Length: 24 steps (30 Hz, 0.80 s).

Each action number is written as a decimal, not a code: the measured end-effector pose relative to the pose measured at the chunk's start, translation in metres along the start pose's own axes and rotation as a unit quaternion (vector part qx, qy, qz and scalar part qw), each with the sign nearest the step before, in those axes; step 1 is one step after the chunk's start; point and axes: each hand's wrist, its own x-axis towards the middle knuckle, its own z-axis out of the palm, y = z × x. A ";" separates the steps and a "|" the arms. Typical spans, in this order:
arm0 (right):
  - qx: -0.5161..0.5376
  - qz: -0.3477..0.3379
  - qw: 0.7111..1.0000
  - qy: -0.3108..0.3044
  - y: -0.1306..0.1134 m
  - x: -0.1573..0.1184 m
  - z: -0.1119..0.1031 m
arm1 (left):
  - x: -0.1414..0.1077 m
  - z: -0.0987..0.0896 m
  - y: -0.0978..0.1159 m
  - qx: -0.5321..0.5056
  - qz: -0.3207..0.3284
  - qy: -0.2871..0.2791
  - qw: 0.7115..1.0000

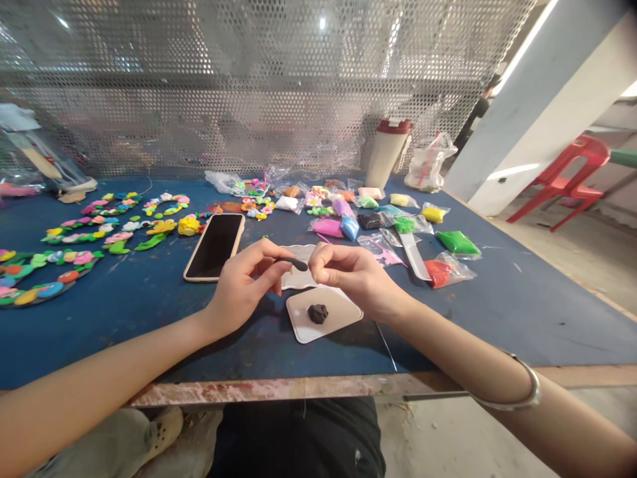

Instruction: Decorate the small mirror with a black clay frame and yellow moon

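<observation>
My left hand [249, 279] pinches a thin, tapered roll of black modelling clay [293, 263] between thumb and fingertips. Close to the roll's rounded end, my right hand [351, 275] is closed, thumb against forefinger; whatever lies in that pinch is hidden. Below both hands, a lump of black clay [318, 313] rests on a white board [326, 332] with rounded corners. Partly covered by my fingers, a second pale, wavy-edged tray [298, 282] lies just behind it.
A phone [215, 247] lies left of my hands. Colourful clay flower rings [64, 282] cover the table's left side. Bagged clay [456, 243], a white comb [415, 255] and a lidded tumbler [388, 153] are at right, before a perforated metal screen [279, 86].
</observation>
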 end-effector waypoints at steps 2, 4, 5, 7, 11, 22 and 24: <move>-0.010 -0.008 1.000 0.012 0.000 0.000 -0.001 | 0.000 0.000 0.000 0.000 0.002 0.001 1.000; -0.044 -0.027 0.998 0.035 0.001 0.001 -0.001 | 0.000 0.000 -0.001 -0.004 -0.003 0.004 1.000; -0.067 -0.037 0.996 0.045 0.001 0.001 -0.001 | 0.000 0.000 -0.001 -0.007 -0.009 0.005 1.000; -0.112 -0.050 0.991 0.056 0.002 0.000 0.001 | -0.001 0.001 -0.002 -0.016 -0.026 0.005 1.000; -0.170 -0.039 0.982 0.072 0.006 -0.002 0.006 | -0.002 0.002 -0.002 -0.012 -0.042 -0.027 0.999; -0.199 -0.075 0.974 0.073 0.005 0.000 0.003 | -0.002 -0.001 0.000 0.072 -0.005 -0.053 0.996; -0.198 -0.070 0.975 0.070 0.004 0.000 0.002 | -0.001 -0.002 -0.001 0.110 0.014 0.013 0.994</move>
